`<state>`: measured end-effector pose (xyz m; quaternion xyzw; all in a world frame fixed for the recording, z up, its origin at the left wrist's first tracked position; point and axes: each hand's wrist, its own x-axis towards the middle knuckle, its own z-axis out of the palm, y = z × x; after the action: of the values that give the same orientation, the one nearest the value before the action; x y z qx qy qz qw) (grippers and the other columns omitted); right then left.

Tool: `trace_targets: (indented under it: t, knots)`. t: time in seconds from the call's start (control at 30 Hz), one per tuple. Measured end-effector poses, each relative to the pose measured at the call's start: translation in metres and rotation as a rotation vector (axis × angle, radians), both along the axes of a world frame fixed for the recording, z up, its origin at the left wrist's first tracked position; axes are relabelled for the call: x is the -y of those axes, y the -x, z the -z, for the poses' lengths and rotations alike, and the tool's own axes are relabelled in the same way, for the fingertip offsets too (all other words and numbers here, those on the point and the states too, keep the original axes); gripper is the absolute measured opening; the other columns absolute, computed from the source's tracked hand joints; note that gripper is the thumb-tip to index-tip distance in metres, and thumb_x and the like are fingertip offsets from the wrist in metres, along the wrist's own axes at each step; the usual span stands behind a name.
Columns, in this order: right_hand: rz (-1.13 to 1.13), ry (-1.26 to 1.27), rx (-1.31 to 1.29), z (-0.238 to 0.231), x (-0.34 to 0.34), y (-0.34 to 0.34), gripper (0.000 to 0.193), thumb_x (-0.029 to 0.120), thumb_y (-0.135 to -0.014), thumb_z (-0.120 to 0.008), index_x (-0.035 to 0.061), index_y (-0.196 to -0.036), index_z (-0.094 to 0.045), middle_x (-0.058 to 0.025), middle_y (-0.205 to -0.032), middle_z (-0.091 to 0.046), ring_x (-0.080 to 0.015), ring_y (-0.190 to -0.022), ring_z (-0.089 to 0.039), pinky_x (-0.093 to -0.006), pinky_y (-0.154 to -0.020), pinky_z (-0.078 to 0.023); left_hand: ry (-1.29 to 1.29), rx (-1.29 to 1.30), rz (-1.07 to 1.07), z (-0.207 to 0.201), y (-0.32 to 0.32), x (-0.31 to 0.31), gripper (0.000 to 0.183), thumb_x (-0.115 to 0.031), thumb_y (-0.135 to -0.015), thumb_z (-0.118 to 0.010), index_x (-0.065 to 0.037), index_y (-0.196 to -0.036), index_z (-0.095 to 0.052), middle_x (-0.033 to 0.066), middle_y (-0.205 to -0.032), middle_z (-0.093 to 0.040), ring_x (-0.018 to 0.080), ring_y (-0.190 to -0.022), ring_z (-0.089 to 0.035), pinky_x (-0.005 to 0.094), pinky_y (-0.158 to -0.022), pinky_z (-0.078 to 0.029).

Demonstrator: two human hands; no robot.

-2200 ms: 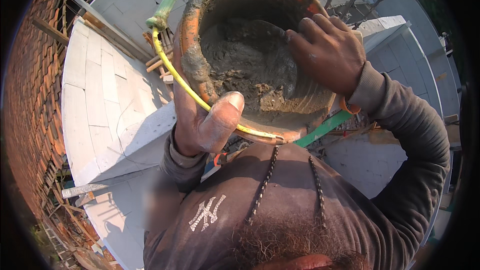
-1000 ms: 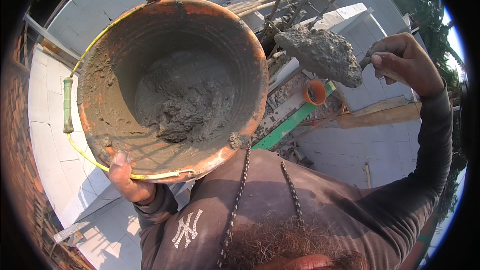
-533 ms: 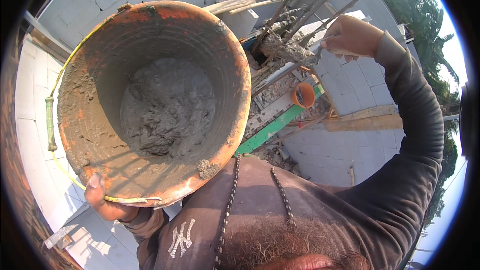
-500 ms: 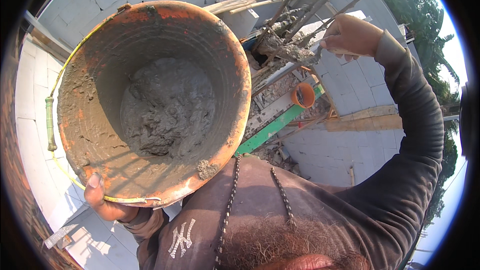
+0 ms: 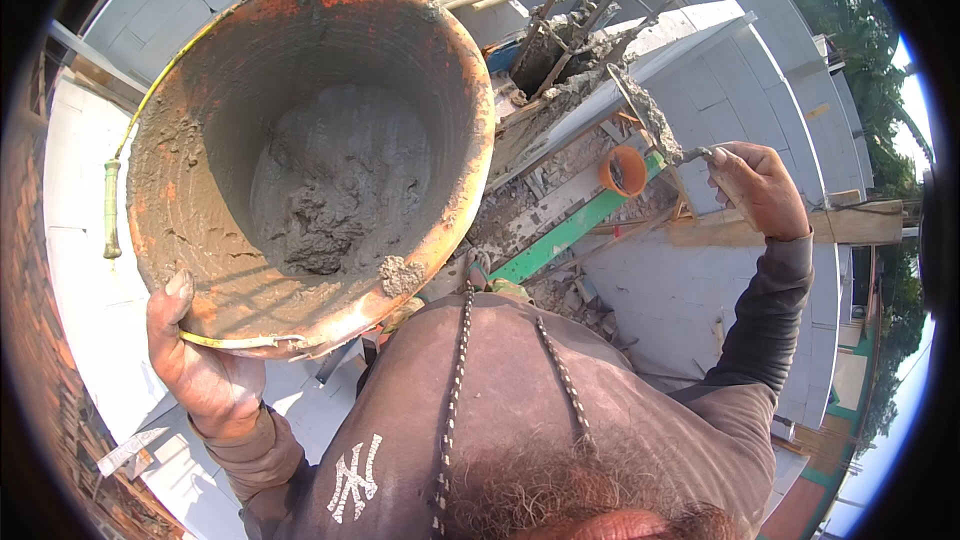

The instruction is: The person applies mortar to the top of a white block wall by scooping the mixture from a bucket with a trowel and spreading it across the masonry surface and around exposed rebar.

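A large orange bucket [image 5: 165, 230], caked with cement, is tilted so its mouth faces up at me. Wet grey mortar [image 5: 345, 165] lies at its bottom. My left hand [image 5: 215, 370] grips the bucket's near-left rim, with the thumb over the edge. The yellow wire handle with a green grip [image 5: 111, 208] hangs along the bucket's left side. On the right, my right hand [image 5: 762, 188] is closed round the handle of a trowel [image 5: 650, 112]. Mortar coats its blade, which points toward the block wall's top, apart from the bucket.
Steel rebars [image 5: 612, 2] rise beyond the bucket from a mortar-smeared gap. A pale block wall [image 5: 745, 90] runs along the right. Below are a small orange bucket [image 5: 622, 172], a green-edged plank [image 5: 570, 238] and rubble [image 5: 572, 302]. Roof tiles [image 5: 45, 340] show at far left.
My right hand has drawn back and down from the rebars, bringing the trowel nearer. The big bucket has shifted slightly upward in the view, still in my left hand.
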<state>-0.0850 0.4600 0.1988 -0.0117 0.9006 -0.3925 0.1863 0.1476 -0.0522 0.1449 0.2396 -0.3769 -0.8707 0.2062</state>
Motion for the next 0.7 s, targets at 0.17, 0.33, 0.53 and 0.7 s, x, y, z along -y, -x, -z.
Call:
trace_targets:
  t: [0.17,0.33,0.53,0.7]
  knots:
    - [0.168,0.457,0.014,0.07,-0.013,-0.045,0.033,0.013,-0.1,-0.063,-0.0104,-0.123,-0.07,-0.0056,-0.102,-0.071,-0.0079,-0.09,-0.062,-0.0235,-0.078,-0.05,-0.213,0.167,0.292,-0.026,0.003,0.006,0.033,-0.019,-0.096,-0.055,0.005,-0.117,-0.063,0.0244,-0.11,-0.072,0.0339,-0.1,-0.073,0.05,-0.094,-0.059]
    - [0.112,0.399,-0.156,0.072,0.001,-0.046,0.034,0.014,-0.1,-0.065,-0.0112,-0.122,-0.068,-0.006,-0.102,-0.071,-0.0088,-0.091,-0.063,-0.025,-0.08,-0.052,-0.18,0.126,0.353,-0.02,0.003,0.007,0.058,-0.018,-0.092,-0.052,0.02,-0.135,-0.047,0.038,-0.125,-0.066,0.0519,-0.115,-0.068,0.0698,-0.104,-0.054]
    - [0.018,-0.151,-0.898,0.116,0.06,-0.012,0.036,0.014,-0.094,-0.073,0.0036,-0.128,-0.067,-0.0183,-0.112,-0.068,-0.0377,-0.104,-0.067,-0.0435,-0.093,-0.054,-0.052,0.091,0.299,-0.024,0.01,0.002,0.024,-0.008,-0.09,-0.05,0.011,-0.102,-0.06,0.0295,-0.105,-0.071,0.0449,-0.097,-0.072,0.0617,-0.096,-0.058]
    - [0.06,-0.33,-1.052,0.169,0.083,0.015,0.039,0.008,-0.089,-0.071,0.0047,-0.127,-0.061,-0.0202,-0.121,-0.061,-0.0439,-0.118,-0.057,-0.0499,-0.099,-0.051,-0.017,0.109,0.238,-0.023,0.009,-0.003,0.011,-0.008,-0.09,-0.053,-0.001,-0.096,-0.059,0.0169,-0.092,-0.067,0.0384,-0.088,-0.071,0.0593,-0.091,-0.059]
